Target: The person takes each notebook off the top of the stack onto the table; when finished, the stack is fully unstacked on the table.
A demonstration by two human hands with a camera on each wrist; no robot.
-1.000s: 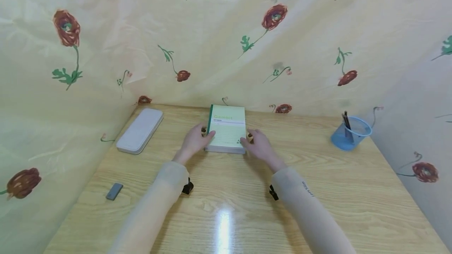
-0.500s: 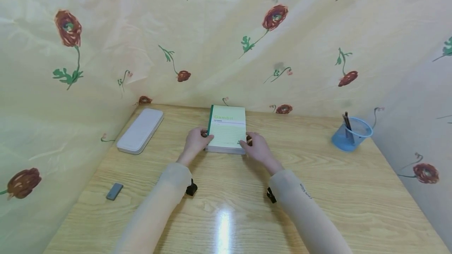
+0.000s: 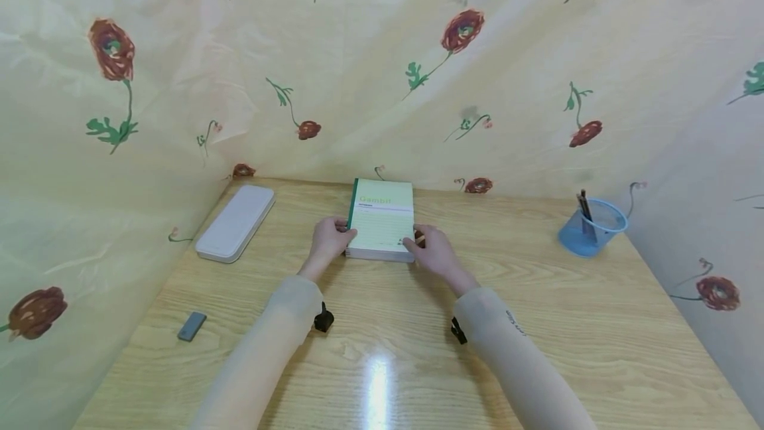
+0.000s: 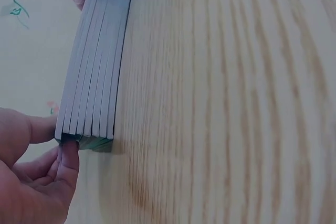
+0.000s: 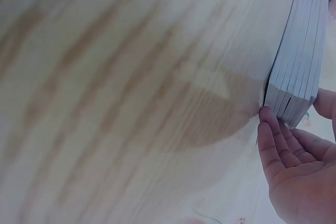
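Observation:
A stack of several notebooks (image 3: 383, 221) with pale green covers and green spines lies at the back of the table. My left hand (image 3: 330, 240) grips its left side, thumb on the top cover. In the left wrist view the fingers (image 4: 67, 166) bend against the spine side of the stack (image 4: 94, 61). On the right side my right hand (image 3: 436, 251) holds the stack, its thumb over the front right corner. The right wrist view has those fingertips (image 5: 266, 113) by the lower edge of the stack (image 5: 299, 51), at the tabletop.
A white oblong case (image 3: 235, 223) lies at the back left, and a small grey block (image 3: 192, 326) nearer on the left. At the right stands a blue mesh pen cup (image 3: 587, 234) holding dark pens. Flowered cloth (image 3: 382, 71) hangs behind the wooden table (image 3: 394, 324).
Both hands have shifted slightly and closed in on the sides of the stack, the left forearm moving a little to the right. The notebooks look unmoved on the table.

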